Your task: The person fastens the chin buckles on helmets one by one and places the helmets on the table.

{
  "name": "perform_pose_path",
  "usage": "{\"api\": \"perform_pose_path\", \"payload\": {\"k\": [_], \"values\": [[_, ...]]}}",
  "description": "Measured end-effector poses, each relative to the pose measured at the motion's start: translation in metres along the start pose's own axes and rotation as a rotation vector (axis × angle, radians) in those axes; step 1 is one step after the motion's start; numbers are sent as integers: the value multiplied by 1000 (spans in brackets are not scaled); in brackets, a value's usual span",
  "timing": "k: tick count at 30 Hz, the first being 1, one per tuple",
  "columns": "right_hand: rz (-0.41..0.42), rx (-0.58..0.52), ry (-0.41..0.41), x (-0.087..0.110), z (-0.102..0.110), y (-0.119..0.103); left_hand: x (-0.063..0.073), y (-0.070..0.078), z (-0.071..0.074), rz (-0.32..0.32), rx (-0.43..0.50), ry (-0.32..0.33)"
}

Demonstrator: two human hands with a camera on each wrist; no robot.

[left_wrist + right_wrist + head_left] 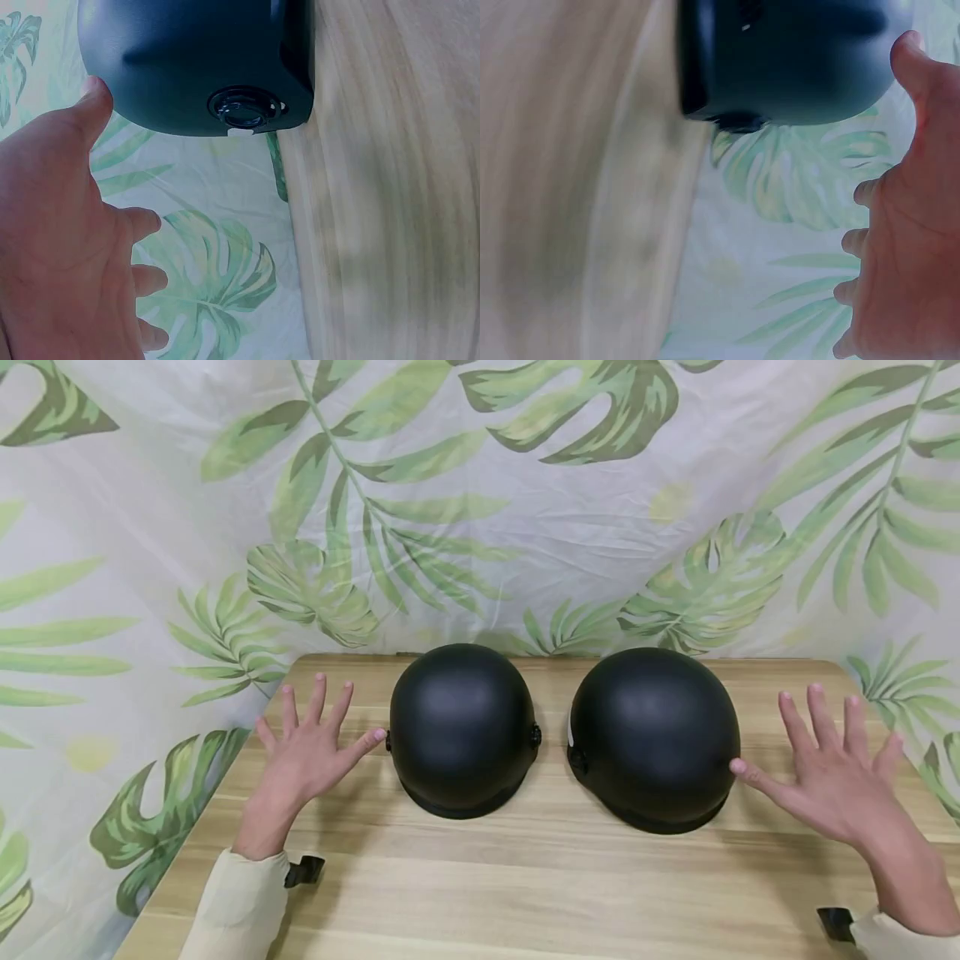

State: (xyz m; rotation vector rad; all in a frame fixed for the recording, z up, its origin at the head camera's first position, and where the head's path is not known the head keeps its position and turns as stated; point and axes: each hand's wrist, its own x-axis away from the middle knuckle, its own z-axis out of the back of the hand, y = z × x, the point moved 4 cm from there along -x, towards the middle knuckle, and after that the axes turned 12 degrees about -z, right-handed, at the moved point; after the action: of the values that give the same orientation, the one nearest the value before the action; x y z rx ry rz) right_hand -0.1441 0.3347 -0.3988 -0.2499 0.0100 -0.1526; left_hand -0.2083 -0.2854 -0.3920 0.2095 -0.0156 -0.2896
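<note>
Two matte black helmets rest dome up, side by side on a wooden table. My left hand point(303, 760), fingers spread, is just left of the left helmet point(461, 727), its thumb tip right at the helmet's side knob. Beyond the right helmet point(652, 735) is my right hand point(840, 781), also spread wide, the thumb tip overlapping the dome's edge in the head view. Neither hand grips anything. In the left wrist view a round side fitting point(244, 109) shows low on the shell. The right wrist view has a dark knob point(741, 121) near the helmet's rim.
The light wood table point(480, 893) runs toward me and narrows at the back. Behind it hangs a white cloth point(570, 552) printed with green leaves. Small black pieces point(303, 870) stick out at both cream sleeves point(240, 902).
</note>
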Motion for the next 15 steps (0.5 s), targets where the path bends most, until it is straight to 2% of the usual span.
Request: {"api": "perform_pose_path", "payload": {"k": [7, 15], "values": [[65, -47, 11, 3, 9, -30, 1, 7, 5, -27, -1, 31], [119, -82, 38, 3, 15, -66, 1, 22, 9, -73, 73, 60]]}}
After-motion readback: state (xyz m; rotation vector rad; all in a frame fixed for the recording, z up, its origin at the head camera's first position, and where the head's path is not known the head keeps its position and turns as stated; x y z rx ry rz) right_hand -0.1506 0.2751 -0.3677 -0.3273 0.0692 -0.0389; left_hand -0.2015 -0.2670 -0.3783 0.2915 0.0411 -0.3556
